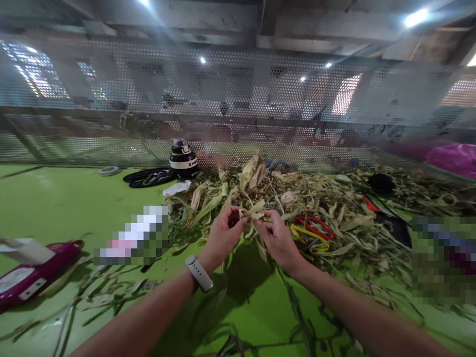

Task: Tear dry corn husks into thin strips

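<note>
My left hand, with a pale watch strap on its wrist, pinches a strip of dried corn husk between thumb and fingers. From the other side, my right hand grips the same bit of husk, and the fingertips of both hands nearly meet. Loose husk ends hang below the fingers. Just behind lies a wide heap of dry corn husks, with a larger husk bundle standing up from it. To the right of my right hand, yellow-handled scissors and a red looped handle rest on the heap.
A black bottle with a white band stands behind the heap, beside a black flat item and white tissue. A magenta device lies at left on the green tabletop. A perforated panel rises behind. Two areas are pixelated.
</note>
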{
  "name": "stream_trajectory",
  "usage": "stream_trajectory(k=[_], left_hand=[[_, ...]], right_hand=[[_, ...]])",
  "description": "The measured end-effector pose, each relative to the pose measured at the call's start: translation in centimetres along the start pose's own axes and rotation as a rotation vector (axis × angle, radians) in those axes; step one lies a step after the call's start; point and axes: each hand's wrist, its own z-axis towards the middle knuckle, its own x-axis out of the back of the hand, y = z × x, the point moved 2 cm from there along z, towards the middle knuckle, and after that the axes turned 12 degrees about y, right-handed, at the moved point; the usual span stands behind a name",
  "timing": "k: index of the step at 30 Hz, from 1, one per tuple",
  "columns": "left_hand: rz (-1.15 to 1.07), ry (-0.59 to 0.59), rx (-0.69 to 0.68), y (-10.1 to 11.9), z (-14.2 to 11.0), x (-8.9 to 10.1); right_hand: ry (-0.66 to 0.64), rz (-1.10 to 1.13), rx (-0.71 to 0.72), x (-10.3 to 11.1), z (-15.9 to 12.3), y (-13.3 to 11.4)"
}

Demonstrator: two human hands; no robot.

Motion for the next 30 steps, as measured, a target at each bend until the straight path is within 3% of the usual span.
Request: stream_trajectory(k=[5, 12, 16, 19, 22, 26, 30], left_hand=[[0.090, 0.034, -0.133, 0.3, 0.1, 0.4], [0.346, 0.107, -0.271, -0.2, 0.4, 0.8], [0.443, -0.004, -0.277, -0.4, 0.7, 0.9], [0.404, -0.187, -0.225, -0.2, 0.6, 0.6], [0.280, -0.311, -0.119, 0.1, 0.4, 0.4], [0.120, -0.344, 0.086, 0.4, 0.0, 0.1], [0.002, -0.331, 0.152, 0.6, -0.4, -0.1]], right_hand=[[-0.010, -0.273, 0.155, 0.2, -0.1, -0.4], [-0.019, -0.811, 0.758, 0.0, -1.3, -1.5], [0.018, -0.936, 0.945, 0.6, -1.2, -2.4], [0.114, -0.810, 0.883, 1.6, 0.0, -2.5], [0.175, -0.636, 0.629, 2.4, 1.4, -1.8], [0.131, -0.504, 0.322, 2.5, 2.1, -0.7], [0.125, -0.424, 0.244, 2.2, 1.7, -0.9]])
